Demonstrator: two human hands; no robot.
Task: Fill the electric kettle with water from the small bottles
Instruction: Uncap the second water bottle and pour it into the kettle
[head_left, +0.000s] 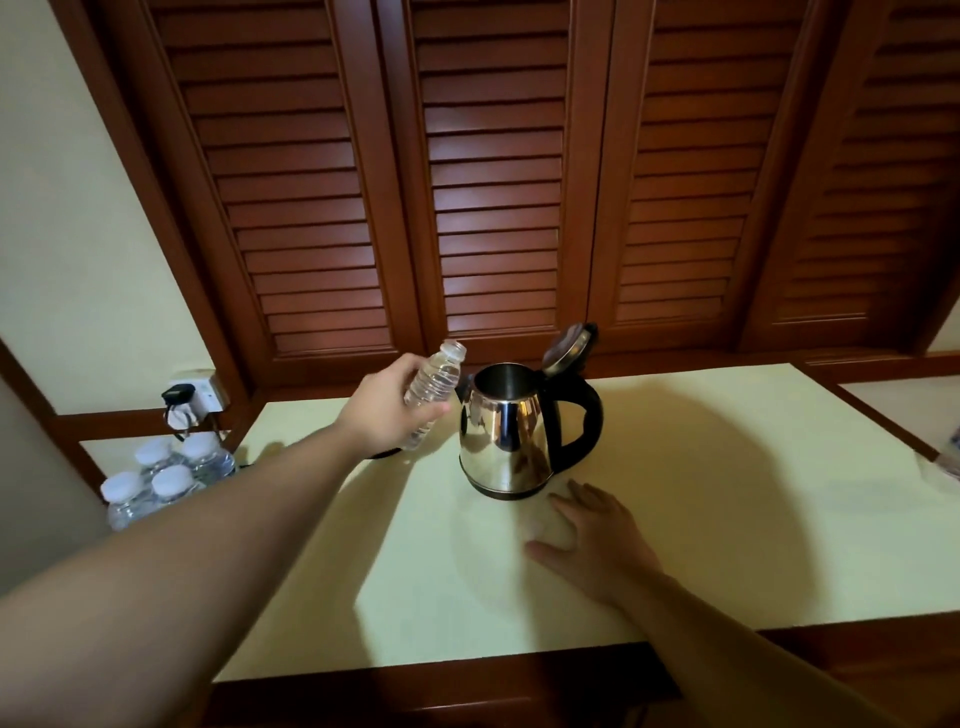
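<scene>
Brown wooden doors with slats (493, 171) fill the wall behind a pale yellow table top with a dark wood edge (727, 493).

On the table stands the shiny silver metal kettle with a black handle (506, 441). It sits upright near the middle of the table. Its round lid (569, 347) is flipped up and back, so the top is wide open. The black handle points to the right.

Just left of the kettle, the left hand (387, 410) holds a small clear plastic water bottle with no cap (434, 392). The fingers and thumb curl round the lower half of the bottle. The bottle leans, with its open neck tipped up and to the right, close to the rim of the kettle. I cannot tell if it touches the kettle.

The right hand (592, 535) lies flat on the table just in front of the kettle. Its fingers are straight and spread out, and it holds nothing.

Down at the left, lower than the table, four small clear bottles with white caps (166, 475) stand close together. Above them, a white wall socket with a black plug in it (195, 395) sits on the cream wall (78, 234). At the far right edge of the table a bit of something clear (950, 457) shows, too cut off to tell.
</scene>
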